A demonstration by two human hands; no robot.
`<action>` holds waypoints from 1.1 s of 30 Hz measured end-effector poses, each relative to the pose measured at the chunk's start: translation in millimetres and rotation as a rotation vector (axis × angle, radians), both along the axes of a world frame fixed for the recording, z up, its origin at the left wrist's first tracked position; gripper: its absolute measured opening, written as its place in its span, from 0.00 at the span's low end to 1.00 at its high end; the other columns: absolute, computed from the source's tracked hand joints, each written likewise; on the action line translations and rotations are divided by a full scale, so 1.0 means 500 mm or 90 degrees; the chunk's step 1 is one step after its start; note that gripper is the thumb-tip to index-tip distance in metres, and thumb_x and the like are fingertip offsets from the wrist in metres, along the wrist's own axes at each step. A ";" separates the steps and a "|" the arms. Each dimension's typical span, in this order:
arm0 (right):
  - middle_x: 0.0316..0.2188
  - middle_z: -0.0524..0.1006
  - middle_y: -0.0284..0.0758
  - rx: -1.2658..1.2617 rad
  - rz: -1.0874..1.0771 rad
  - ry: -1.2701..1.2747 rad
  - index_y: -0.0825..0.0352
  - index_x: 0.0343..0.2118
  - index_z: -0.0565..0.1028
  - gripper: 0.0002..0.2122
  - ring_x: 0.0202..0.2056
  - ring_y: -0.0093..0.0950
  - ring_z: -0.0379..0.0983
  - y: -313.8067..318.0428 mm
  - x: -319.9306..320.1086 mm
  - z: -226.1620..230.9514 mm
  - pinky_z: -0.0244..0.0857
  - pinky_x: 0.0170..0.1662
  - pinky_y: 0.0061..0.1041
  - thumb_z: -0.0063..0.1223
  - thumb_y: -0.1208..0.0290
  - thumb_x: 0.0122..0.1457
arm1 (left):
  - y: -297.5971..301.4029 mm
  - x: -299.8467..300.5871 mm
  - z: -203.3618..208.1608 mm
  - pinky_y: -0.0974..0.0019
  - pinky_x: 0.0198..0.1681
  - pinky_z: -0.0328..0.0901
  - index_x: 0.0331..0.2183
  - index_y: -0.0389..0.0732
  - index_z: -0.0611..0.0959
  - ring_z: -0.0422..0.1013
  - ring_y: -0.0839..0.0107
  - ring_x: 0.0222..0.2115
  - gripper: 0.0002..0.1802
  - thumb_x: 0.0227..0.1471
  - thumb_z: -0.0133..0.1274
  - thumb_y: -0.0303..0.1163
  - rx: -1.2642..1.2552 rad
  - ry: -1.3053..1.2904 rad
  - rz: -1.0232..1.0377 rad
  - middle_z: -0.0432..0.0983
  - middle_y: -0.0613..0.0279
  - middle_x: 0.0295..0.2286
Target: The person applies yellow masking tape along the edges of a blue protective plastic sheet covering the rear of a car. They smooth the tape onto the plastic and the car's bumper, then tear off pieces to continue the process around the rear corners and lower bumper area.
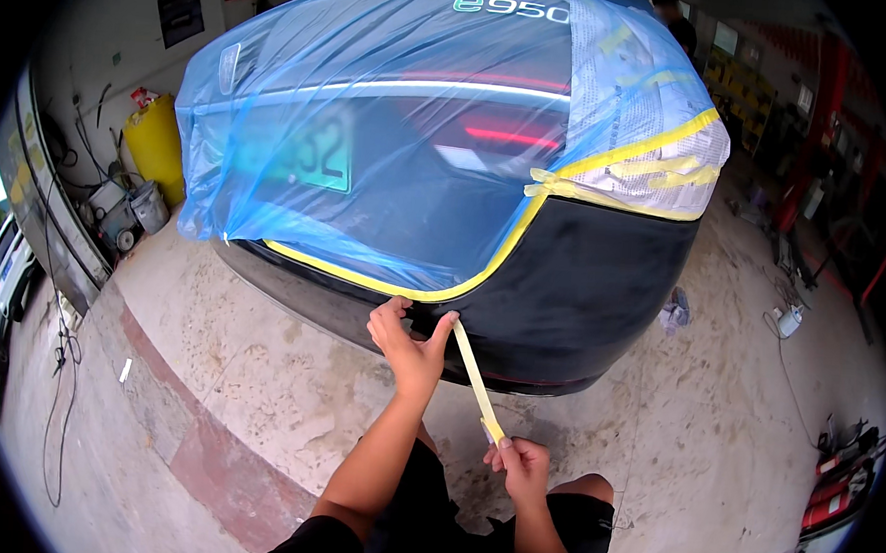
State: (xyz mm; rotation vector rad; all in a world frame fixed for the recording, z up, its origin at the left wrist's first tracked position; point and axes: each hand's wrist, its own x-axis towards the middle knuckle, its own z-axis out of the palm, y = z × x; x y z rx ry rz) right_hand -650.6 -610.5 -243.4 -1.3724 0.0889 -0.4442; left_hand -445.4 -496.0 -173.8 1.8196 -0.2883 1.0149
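Observation:
The rear of a dark car stands before me, its upper part under blue plastic film (408, 185). Yellow masking tape (498, 269) runs along the film's lower edge and up to the right, bordering the bare black bumper (603, 285). Below that line, my left hand (407, 350) is at the bumper with curled fingers, its thumb at the upper end of a loose strip of masking tape (474, 376). Lower and to the right, my right hand (521, 468) pinches the strip's other end, keeping it taut. Whether a roll sits in that grip is hard to make out.
Taped newspaper (659, 168) covers the car's right corner. A yellow bin (156, 146) and a grey bucket (149, 207) stand at the left wall. A cable (49, 436) lies on the left floor. Red tools (833, 487) are at the lower right, and a red post (820, 126) rises behind.

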 end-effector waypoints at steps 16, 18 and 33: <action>0.15 0.75 0.30 -0.083 -0.103 0.320 0.72 0.26 0.79 0.15 0.14 0.17 0.68 -0.021 -0.051 -0.097 0.61 0.19 0.19 0.58 0.63 0.64 | 0.004 -0.187 -0.234 0.71 0.39 0.65 0.41 0.38 0.81 0.70 0.78 0.35 0.23 0.44 0.72 0.30 -0.101 0.388 -0.574 0.76 0.68 0.34; 0.17 0.75 0.31 -0.026 -0.026 0.231 0.72 0.26 0.78 0.16 0.15 0.17 0.68 -0.029 -0.091 -0.122 0.61 0.19 0.18 0.56 0.64 0.65 | -0.005 -0.271 -0.266 0.71 0.42 0.70 0.41 0.35 0.84 0.75 0.77 0.35 0.14 0.51 0.66 0.26 -0.151 0.548 -0.715 0.81 0.65 0.33; 0.20 0.80 0.35 -0.202 -0.199 0.399 0.69 0.35 0.81 0.08 0.17 0.24 0.77 -0.036 -0.187 -0.132 0.68 0.22 0.24 0.62 0.69 0.59 | -0.020 -0.383 -0.329 0.73 0.38 0.72 0.38 0.32 0.86 0.77 0.79 0.33 0.10 0.56 0.63 0.28 -0.232 0.729 -0.789 0.83 0.64 0.31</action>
